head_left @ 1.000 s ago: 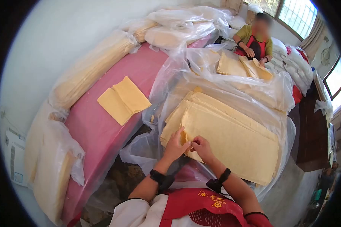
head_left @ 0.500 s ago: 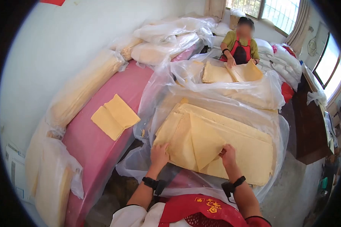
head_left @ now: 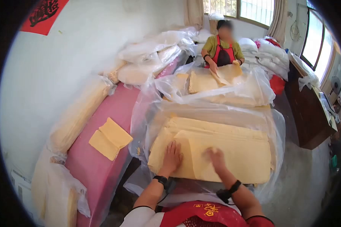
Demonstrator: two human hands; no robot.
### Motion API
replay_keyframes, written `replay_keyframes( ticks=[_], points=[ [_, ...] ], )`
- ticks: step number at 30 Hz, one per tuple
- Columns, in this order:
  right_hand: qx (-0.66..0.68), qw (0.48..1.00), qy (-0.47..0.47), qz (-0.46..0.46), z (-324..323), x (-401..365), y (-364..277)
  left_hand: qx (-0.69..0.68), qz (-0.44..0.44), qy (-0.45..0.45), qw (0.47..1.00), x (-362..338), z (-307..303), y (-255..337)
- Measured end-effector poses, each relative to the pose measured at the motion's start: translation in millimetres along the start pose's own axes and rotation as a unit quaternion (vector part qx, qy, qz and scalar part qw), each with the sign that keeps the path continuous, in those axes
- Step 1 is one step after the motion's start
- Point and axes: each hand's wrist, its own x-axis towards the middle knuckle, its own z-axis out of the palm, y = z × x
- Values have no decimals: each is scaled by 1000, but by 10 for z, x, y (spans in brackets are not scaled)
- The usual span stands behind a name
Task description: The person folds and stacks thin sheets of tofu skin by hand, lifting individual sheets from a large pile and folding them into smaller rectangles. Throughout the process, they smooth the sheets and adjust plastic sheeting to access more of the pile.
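Observation:
A stack of thin, pale yellow sheets (head_left: 238, 155) lies in front of me on clear plastic film (head_left: 278, 132). My left hand (head_left: 172, 156) rests flat on the left part of the top sheet, fingers stretched out. A fold or edge line (head_left: 192, 153) in the sheet runs between my two hands. Right of that line, my right hand (head_left: 216, 157) is over the stack and smeared by motion. Whether its fingers hold any of the sheet cannot be made out.
Left of me, a folded yellow sheet (head_left: 110, 138) lies on a pink surface (head_left: 91, 162), bordered by plastic-wrapped rolls (head_left: 79, 109). Across from me, a person (head_left: 224, 49) in a red apron handles another sheet stack (head_left: 201, 81). A dark wooden cabinet (head_left: 307, 109) stands right.
The triangular flap my right hand held by its corner now lies flatter. My left hand moved from the stack's edge onto the sheet. The view shifted; the person opposite lifted a sheet.

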Motion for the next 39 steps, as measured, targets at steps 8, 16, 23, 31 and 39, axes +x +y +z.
replay_keyframes(
  ticks=[8, 16, 23, 31, 39],
  points=[
    [154, 969, 145, 130, -1323, -969, 422, 31, 2, -37, 999, 16, 27, 56],
    [186, 964, 84, 169, -1289, -1033, 493, -224, -119, -277, 927, 356, -286, 819],
    [96, 981, 68, 153, -1295, -921, 672, -113, -4, -12, 994, 481, 257, 887],
    [164, 969, 77, 168, -1316, -914, 639, -153, -135, -195, 959, 950, 403, 718],
    [160, 968, 60, 184, -1343, -842, 953, -103, -140, -302, 937, 1124, 303, 682]
  ],
)
